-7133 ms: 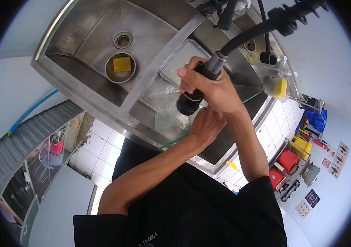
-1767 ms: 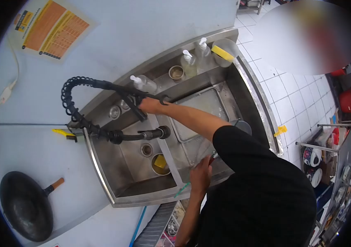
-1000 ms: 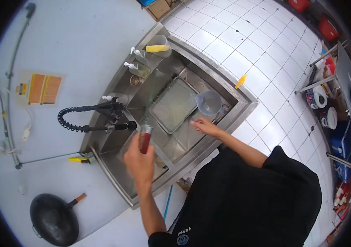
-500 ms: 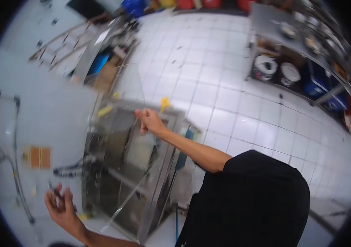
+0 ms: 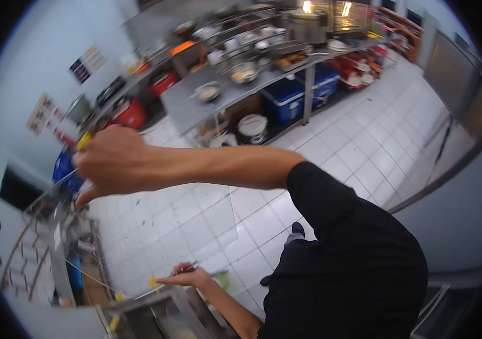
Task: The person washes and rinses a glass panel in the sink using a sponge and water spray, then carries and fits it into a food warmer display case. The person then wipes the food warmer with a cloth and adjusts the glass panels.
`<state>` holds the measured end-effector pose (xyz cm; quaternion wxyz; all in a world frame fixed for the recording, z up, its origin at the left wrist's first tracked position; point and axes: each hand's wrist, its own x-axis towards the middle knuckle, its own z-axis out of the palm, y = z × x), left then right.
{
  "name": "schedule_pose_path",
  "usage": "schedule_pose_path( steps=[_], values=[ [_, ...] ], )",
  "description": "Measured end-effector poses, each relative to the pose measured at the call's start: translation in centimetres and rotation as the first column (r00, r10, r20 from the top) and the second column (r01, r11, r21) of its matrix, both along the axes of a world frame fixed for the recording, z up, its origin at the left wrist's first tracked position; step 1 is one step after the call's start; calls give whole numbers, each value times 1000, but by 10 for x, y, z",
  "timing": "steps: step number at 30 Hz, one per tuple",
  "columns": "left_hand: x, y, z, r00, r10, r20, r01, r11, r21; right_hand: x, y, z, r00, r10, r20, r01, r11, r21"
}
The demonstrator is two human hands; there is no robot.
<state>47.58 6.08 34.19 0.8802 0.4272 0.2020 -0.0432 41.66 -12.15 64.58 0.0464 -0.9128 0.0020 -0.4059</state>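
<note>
My right hand [image 5: 113,161] reaches across the upper left, fingers curled and thumb pointing down, at the edge of a clear sheet [image 5: 201,223]. The sheet hangs see-through over the floor; its right edge shows below my forearm. Lower down, my left hand [image 5: 187,277] is turned palm up, with a thin metallic tool [image 5: 194,264] between its fingers; its kind is too small to make out. Close by is a steel-framed cabinet [image 5: 181,299], with a yellow piece [image 5: 153,282] at its rim.
A long steel table [image 5: 187,107] with bowls [image 5: 245,72] and a large pot [image 5: 308,27] stands across the tiled floor [image 5: 337,152]. Blue crates [image 5: 283,101] and a white bucket [image 5: 252,127] sit below it. A wooden rack [image 5: 23,260] is at left.
My view has swung up and toward the steel table. The right hand has lifted with the clear sheet, and the left hand has come in beside the cabinet rim.
</note>
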Motion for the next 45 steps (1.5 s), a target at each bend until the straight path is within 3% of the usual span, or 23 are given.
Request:
schedule_pose_path(
  steps=[4,6,7,11,13,16,17,19,20,21,24,28,29,30,31,33,36,40,43,45],
  values=[
    [-51,-183,-5,914,-385,-130,351,909,-227,-60,-70,46,991,-134,-9,120,910,-398],
    [-92,-267,-2,851,-498,-168,437,848,-300,-106,-104,55,954,-295,-46,219,798,-562],
    [-110,-310,-7,804,-571,-167,496,798,-342,-138,-123,50,942,-336,21,271,721,-638],
    [-192,-420,-3,623,-770,-136,611,588,-530,-236,-176,58,798,-598,76,457,518,-723],
    [-231,-457,16,563,-800,-208,605,571,-555,-263,-212,56,714,-683,155,558,419,-716],
    [-268,-511,34,521,-829,-205,648,540,-538,-323,-263,53,625,-743,241,678,363,-639],
    [-266,-541,3,518,-848,-110,724,504,-471,-341,-282,50,624,-724,295,705,358,-612],
    [-288,-575,18,486,-866,-118,744,481,-464,-377,-321,46,618,-675,404,749,348,-563],
    [-301,-595,24,468,-875,-121,753,466,-464,-396,-332,44,623,-673,398,763,412,-498],
    [-307,-612,23,439,-898,-15,810,403,-426,-411,-331,41,628,-672,393,771,468,-433],
    [-349,-683,30,379,-911,162,873,295,-388,-478,-326,32,553,-712,432,831,507,-228],
    [-414,-755,67,271,-943,193,900,177,-398,-601,-364,-40,183,-547,817,924,380,47],
    [-436,-778,70,228,-955,189,896,130,-424,-609,-372,-56,104,-515,851,850,490,192],
    [-458,-802,72,184,-965,186,890,84,-448,-613,-374,-77,5,-563,827,778,521,350],
    [-479,-815,85,118,-981,155,932,56,-357,-613,-380,-97,-74,-604,793,724,514,459],
    [-522,-843,93,-14,-982,187,977,-53,-204,-610,-400,-118,-68,-634,771,470,661,585],
    [-588,-892,98,-200,-976,91,965,-212,-157,-636,-461,-158,-97,-618,780,413,688,596],
    [-658,-958,90,-372,-908,195,913,-396,-101,-702,-522,-193,-206,-571,795,410,687,600],
    [-707,-1003,103,-373,-855,360,835,-478,-271,-763,-559,-189,-272,-512,815,420,699,579],
    [-732,-1041,106,-354,-805,476,782,-534,-323,-805,-582,-174,-243,-509,826,388,730,563]
  ],
)
